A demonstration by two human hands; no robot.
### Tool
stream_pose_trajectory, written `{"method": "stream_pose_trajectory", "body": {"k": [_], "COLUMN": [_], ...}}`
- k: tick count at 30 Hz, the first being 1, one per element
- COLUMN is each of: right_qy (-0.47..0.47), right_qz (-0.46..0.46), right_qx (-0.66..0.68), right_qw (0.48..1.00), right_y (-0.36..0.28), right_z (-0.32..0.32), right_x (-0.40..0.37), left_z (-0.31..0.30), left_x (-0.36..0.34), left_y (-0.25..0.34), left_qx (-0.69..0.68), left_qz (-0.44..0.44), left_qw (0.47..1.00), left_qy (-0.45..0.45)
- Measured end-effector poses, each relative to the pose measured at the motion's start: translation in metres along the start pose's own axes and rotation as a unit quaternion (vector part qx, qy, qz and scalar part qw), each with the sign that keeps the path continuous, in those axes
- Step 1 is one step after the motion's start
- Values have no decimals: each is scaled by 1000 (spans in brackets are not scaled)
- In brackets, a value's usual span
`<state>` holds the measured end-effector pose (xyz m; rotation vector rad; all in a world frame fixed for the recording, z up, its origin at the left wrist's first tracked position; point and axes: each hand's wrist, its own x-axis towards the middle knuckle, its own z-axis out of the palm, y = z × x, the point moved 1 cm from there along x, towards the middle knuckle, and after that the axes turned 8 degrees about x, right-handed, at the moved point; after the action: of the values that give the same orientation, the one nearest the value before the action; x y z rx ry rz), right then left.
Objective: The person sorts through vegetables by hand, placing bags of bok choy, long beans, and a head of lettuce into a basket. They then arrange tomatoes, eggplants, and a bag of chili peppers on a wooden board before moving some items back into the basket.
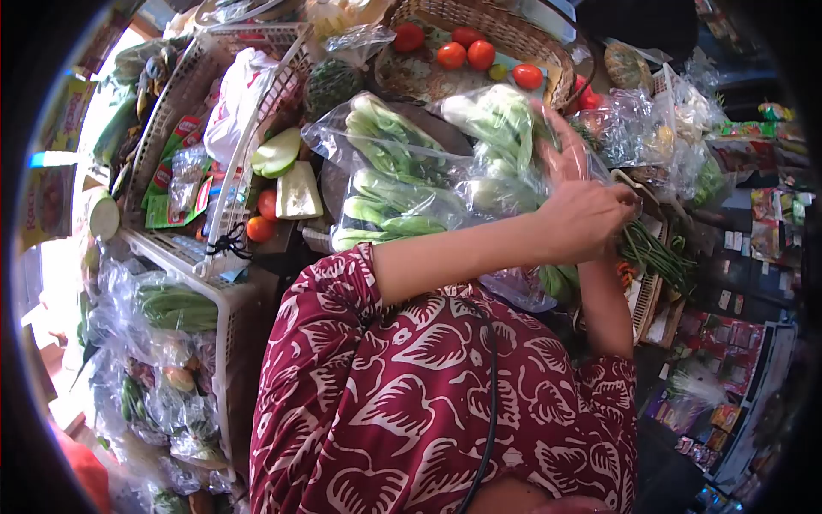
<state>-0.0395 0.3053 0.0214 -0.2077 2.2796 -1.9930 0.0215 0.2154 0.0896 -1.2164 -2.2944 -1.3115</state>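
Note:
A clear plastic bag of bok choy (497, 120) lies in front of me on other greens. My right hand (565, 152) is at the right side of this bag, fingers curved along the plastic and partly behind it. My left hand (599, 218) crosses over my right forearm, closed in a pinch at the gathered end of the plastic. What lies between its fingertips is mostly hidden. Left of it, a second clear bag holds more bok choy (390, 206). Thin green long beans (655, 257) stick out just beyond my left hand.
A wicker basket (548, 47) with several tomatoes (479, 55) stands at the back. White plastic crates (227, 343) on the left hold bagged vegetables and packets. Cut chayote (276, 154) and a pale cut vegetable (298, 190) lie beside them. More bagged goods (629, 128) sit at the right.

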Motion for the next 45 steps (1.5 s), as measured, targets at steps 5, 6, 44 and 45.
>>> {"method": "stream_pose_trajectory", "body": {"k": [5, 6, 44, 45], "right_qy": [-51, -52, -239, -216], "right_qz": [-145, -217, 199, 228], "right_qx": [-196, -249, 417, 444], "right_qw": [968, 943, 854, 839], "right_y": [26, 31, -45, -46], "right_z": [15, 11, -43, -28], "right_x": [56, 62, -149, -144], "left_z": [9, -5, -22, -21], "left_x": [-16, -24, -127, -125], "left_y": [-33, -30, 49, 52], "left_qx": [79, 29, 236, 237], "left_qz": [-8, -52, -393, -396], "left_qw": [995, 998, 874, 874], "left_qy": [57, 34, 164, 151]}}
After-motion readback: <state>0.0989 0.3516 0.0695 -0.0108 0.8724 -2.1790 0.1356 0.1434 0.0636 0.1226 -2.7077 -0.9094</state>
